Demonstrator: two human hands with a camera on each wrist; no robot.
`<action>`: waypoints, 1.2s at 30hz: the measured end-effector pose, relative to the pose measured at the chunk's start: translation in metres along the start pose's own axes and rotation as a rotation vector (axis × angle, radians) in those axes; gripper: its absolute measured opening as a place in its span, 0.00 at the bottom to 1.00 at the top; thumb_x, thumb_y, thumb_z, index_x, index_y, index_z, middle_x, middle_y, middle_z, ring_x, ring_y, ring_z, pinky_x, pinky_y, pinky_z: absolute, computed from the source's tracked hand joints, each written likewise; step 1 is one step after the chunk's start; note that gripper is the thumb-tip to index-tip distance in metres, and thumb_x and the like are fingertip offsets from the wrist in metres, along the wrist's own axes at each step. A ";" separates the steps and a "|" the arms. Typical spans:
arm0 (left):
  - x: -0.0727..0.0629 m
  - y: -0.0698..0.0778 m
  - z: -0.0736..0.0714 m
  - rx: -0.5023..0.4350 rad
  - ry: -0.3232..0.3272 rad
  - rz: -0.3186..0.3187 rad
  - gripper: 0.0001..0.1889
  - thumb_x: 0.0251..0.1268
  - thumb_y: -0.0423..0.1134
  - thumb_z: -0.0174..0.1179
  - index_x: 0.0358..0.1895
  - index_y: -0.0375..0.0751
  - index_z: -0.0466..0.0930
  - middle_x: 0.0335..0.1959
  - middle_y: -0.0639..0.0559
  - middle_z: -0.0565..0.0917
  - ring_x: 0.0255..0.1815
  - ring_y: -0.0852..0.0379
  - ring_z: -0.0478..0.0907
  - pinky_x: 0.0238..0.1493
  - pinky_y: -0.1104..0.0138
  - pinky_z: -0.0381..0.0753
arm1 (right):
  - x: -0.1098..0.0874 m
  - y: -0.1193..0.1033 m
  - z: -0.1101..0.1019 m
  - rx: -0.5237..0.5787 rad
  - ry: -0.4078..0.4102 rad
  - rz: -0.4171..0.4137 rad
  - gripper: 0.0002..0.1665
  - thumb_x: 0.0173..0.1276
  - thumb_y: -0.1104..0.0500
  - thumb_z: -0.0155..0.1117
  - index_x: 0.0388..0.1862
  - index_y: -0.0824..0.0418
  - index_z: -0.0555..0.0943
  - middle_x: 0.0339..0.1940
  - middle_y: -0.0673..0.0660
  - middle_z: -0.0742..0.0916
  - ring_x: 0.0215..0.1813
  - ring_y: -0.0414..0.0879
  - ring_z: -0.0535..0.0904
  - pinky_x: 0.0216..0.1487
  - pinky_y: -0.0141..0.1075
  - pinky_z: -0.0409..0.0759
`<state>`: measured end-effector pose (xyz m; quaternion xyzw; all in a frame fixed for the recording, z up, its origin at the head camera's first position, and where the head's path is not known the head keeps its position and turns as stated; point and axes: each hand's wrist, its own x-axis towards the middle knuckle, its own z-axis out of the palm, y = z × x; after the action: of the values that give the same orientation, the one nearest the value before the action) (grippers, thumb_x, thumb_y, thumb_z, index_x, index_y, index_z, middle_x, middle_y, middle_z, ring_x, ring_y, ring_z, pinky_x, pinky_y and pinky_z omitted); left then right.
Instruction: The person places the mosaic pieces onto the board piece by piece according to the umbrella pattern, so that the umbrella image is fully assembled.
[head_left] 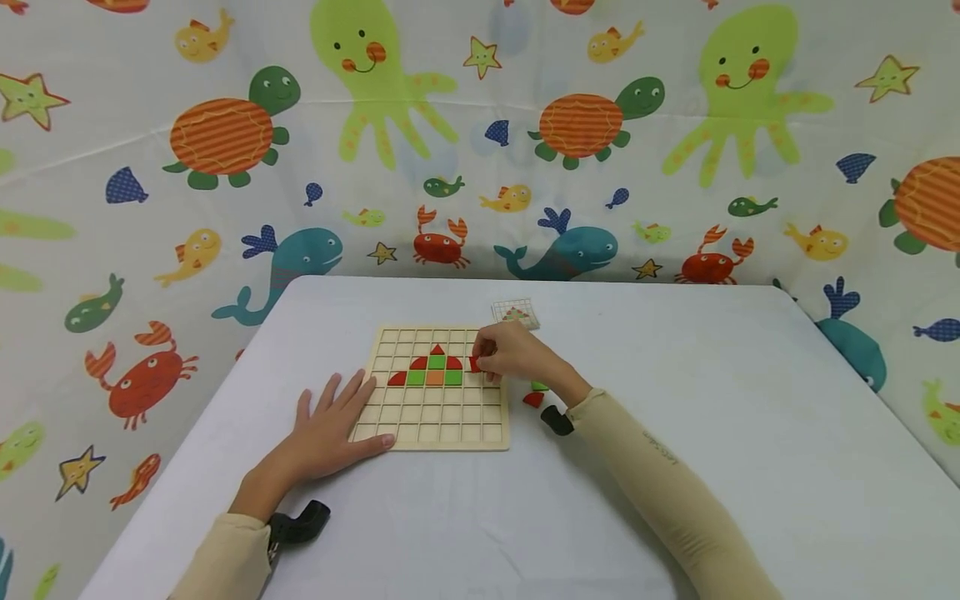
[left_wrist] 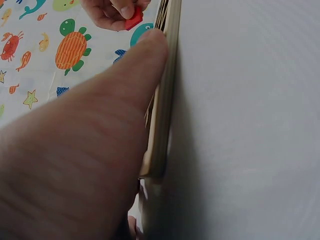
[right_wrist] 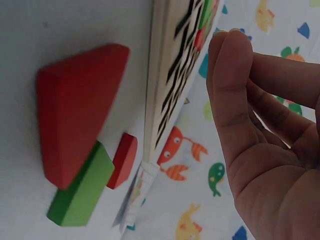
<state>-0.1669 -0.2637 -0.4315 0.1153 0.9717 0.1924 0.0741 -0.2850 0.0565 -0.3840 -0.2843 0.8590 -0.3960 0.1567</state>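
A wooden grid board (head_left: pixel 442 423) lies on the table, with red, green and orange pieces forming a stepped shape in its cells. An orange square (head_left: pixel 435 377) sits among green squares (head_left: pixel 416 377), and a red triangle (head_left: pixel 437 350) tops the shape. My right hand (head_left: pixel 513 350) pinches a small red piece (left_wrist: pixel 134 19) above the board's right part; its exact shape is partly hidden by the fingers. With fingers spread, my left hand (head_left: pixel 322 433) rests along the board's left side, its thumb at the near edge.
Beside the board's right edge lie loose pieces: a red one (right_wrist: pixel 75 110), a green one (right_wrist: pixel 82 190) and another red one (right_wrist: pixel 123 160). A small card (head_left: pixel 525 310) with a printed grid pattern lies behind the board. A sea-animal curtain (head_left: pixel 465 183) hangs behind the table.
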 end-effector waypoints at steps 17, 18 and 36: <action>0.001 -0.001 -0.003 -0.002 0.010 0.002 0.58 0.67 0.73 0.62 0.86 0.36 0.54 0.87 0.33 0.49 0.85 0.26 0.35 0.74 0.27 0.24 | 0.005 -0.001 0.019 -0.254 0.010 -0.040 0.02 0.75 0.66 0.70 0.39 0.65 0.86 0.30 0.53 0.86 0.25 0.42 0.79 0.33 0.31 0.78; 0.000 -0.001 -0.002 -0.003 0.007 0.001 0.58 0.67 0.73 0.62 0.86 0.36 0.54 0.87 0.33 0.50 0.85 0.26 0.35 0.74 0.27 0.24 | 0.005 -0.001 0.020 -0.264 0.010 -0.041 0.02 0.75 0.66 0.70 0.39 0.64 0.87 0.30 0.52 0.86 0.27 0.42 0.78 0.33 0.31 0.78; 0.000 -0.001 0.000 -0.002 -0.002 0.000 0.58 0.66 0.74 0.61 0.86 0.36 0.54 0.87 0.33 0.49 0.85 0.26 0.35 0.74 0.26 0.24 | -0.004 -0.007 0.002 -0.222 -0.072 -0.118 0.12 0.82 0.57 0.65 0.55 0.63 0.87 0.41 0.51 0.89 0.42 0.44 0.83 0.44 0.35 0.82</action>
<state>-0.1674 -0.2643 -0.4322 0.1152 0.9714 0.1935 0.0751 -0.2783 0.0541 -0.3800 -0.3639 0.8731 -0.2965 0.1316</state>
